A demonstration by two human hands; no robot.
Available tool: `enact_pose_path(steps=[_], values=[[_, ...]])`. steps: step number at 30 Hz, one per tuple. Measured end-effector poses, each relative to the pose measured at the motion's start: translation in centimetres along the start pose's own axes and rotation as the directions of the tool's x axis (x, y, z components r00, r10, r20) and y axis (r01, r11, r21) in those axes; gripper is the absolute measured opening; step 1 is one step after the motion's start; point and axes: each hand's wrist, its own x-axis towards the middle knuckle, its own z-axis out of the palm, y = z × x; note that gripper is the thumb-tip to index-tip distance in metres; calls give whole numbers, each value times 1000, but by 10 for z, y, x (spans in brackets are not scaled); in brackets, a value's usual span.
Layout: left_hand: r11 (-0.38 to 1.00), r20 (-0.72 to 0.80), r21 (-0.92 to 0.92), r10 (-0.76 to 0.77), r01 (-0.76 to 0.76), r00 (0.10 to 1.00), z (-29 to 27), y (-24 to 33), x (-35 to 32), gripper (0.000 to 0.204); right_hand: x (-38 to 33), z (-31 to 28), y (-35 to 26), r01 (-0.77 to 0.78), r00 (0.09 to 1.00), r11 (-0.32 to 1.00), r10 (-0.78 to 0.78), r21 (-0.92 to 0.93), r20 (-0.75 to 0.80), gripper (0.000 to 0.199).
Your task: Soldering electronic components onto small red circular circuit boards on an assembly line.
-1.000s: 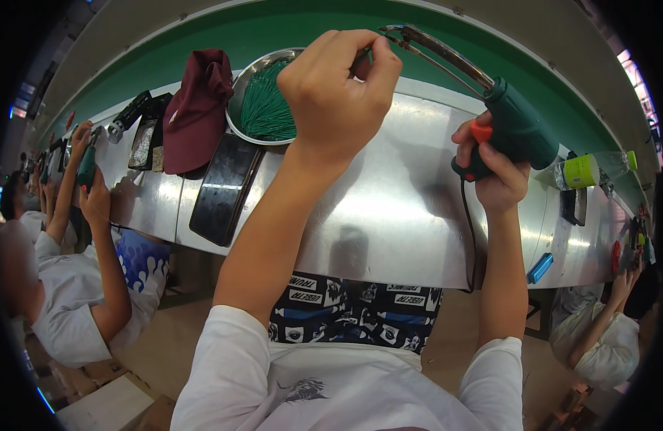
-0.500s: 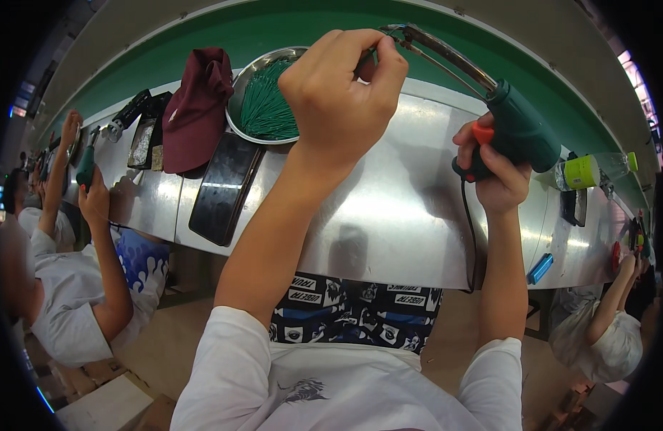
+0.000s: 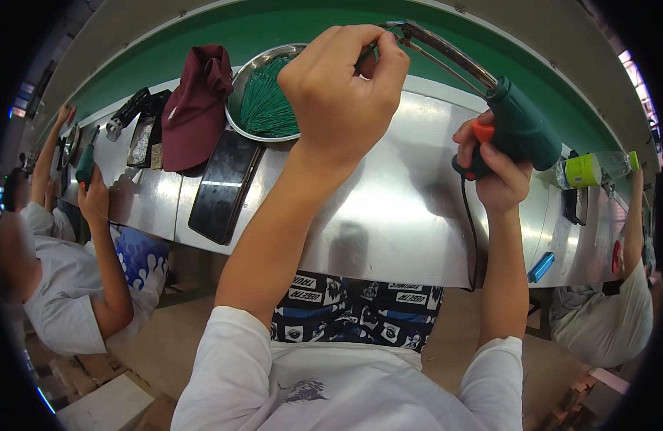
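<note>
My right hand (image 3: 505,172) is wrapped around the handle of a dark green soldering gun (image 3: 527,123), its fingers by the orange-red trigger. The gun's long metal barrel and the thin tube beneath it reach up and left. At the tip, my left hand (image 3: 346,90) is closed in a pinch with the wrist bent. What it pinches is mostly hidden behind the fingers; only a small dark bit shows. Left of that hand stands a round metal bowl (image 3: 234,118) with a bundle of thin green wires (image 3: 268,104), partly covered by the hand.
On the metal workbench (image 3: 396,244) lie a black phone (image 3: 225,188), a maroon cap (image 3: 196,115) and a black tray (image 3: 146,136). To the right are a clear bottle (image 3: 597,169) and a blue lighter-like object (image 3: 540,267). Co-workers sit on both sides; the left one holds a similar gun (image 3: 86,165).
My hands and the soldering gun stay almost in place, with a slight shift of the left fingers at the tip. The right-hand co-worker's arm has reached up toward the bottle's side.
</note>
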Motion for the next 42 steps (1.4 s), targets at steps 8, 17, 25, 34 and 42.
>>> enact_pose_path(steps=[8, 17, 25, 34, 42], values=[[1000, -29, -16, 14, -15, 999, 3, 1, -3, 7, -1, -1, 1, -3, 1000, 1000, 4, -25, 16, 41], [999, -27, -3, 34, -34, 999, 2, 2, -3, 7, 0, 0, 0, 11, 1000, 999, -11, 39, 1, 38], [999, -23, 4, 55, -54, 998, 1, 1, -4, 7, -1, 0, 1, 25, 1000, 999, -26, 35, 5, 39], [998, -24, 30, 54, -53, 998, -2, -1, -2, 7, -2, -1, -1, -2, 1000, 1000, 3, -24, 19, 40], [998, -36, 8, 60, -60, 998, 0, 0, -2, 7, -1, 0, -1, 12, 1000, 1000, -12, 5, 10, 40]])
